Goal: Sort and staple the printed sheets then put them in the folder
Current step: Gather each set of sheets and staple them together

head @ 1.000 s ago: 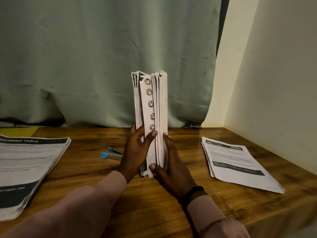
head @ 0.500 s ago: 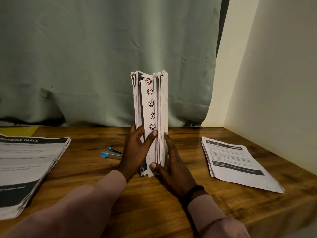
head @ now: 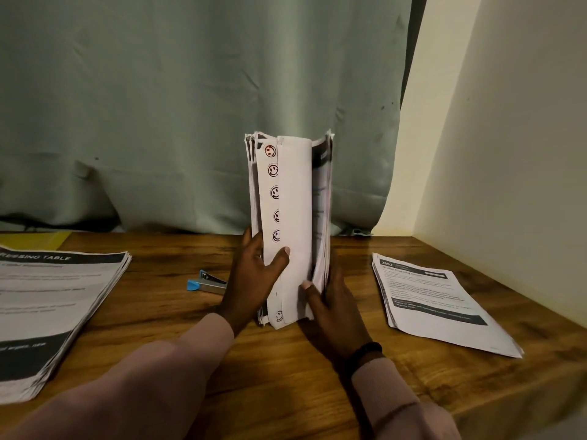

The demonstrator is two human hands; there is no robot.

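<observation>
A thick bundle of printed sheets (head: 293,230) stands upright on its bottom edge near the middle of the wooden table (head: 286,376), held between both hands. The left hand (head: 254,277) presses flat against the bundle's left side, fingers wrapped behind it and the thumb laid across the front of a sheet that carries a column of smiley faces (head: 273,192). The right hand (head: 333,309) clasps the lower right side, its thumb tip resting on the front of a plain white sheet while the fingers lie along the right face of the bundle. The sheets fan apart a little toward the top, so that the white sheet bows forward and a page with dark print shows behind it on the right. Both arms wear pale pink sleeves, and a dark band (head: 365,352) circles the right wrist.

Just left of the left hand, a small stapler (head: 206,282) with a blue end lies on the table. Further left, a tall pile of printed sheets (head: 47,300) with dark header bars lies flat, running off the left edge of view. A yellow object (head: 35,240) shows at the far left behind that pile; I cannot tell what it is. To the right of the hands, well apart, a thinner pile of printed pages (head: 435,300) lies flat near the cream wall (head: 508,154). A grey-green curtain (head: 190,106) hangs behind the table.
</observation>
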